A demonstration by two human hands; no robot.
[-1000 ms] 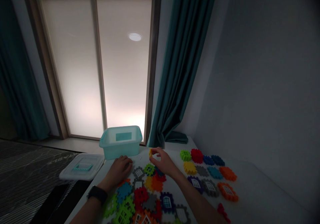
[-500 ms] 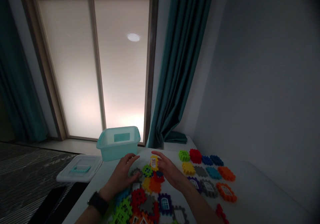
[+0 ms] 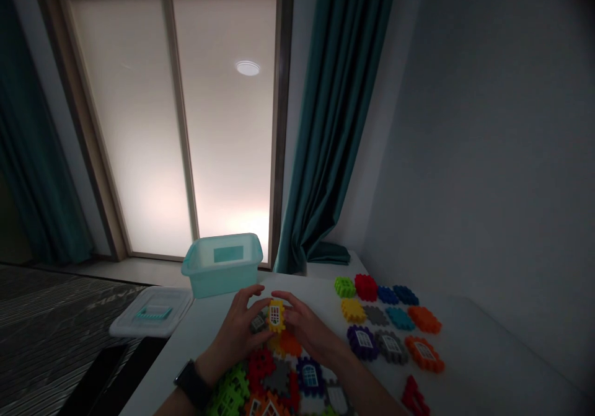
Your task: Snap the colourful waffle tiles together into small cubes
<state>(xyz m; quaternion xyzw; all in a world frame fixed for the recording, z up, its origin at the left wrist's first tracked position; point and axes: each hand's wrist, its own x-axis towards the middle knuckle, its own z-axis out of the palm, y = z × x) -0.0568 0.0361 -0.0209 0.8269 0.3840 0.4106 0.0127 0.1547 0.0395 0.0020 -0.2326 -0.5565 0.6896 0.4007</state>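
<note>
Head view: left hand (image 3: 235,335) and right hand (image 3: 307,332) now closer, fingers (image 3: 281,295) holding a yellow window tile (image 3: 276,315).

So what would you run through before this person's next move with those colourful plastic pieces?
1. Yellow window piece up between the left hand and right hand: ok.
2. Which hand actually grips it: cannot tell.
3. Translucent teal plastic tub upright, its lid off and lying to the left: ok.
4. Rows of plastic pieces on the right, apart from both hands: ok.
5. Red piece lined up with those rows: not ok, it lies apart below them.
</note>
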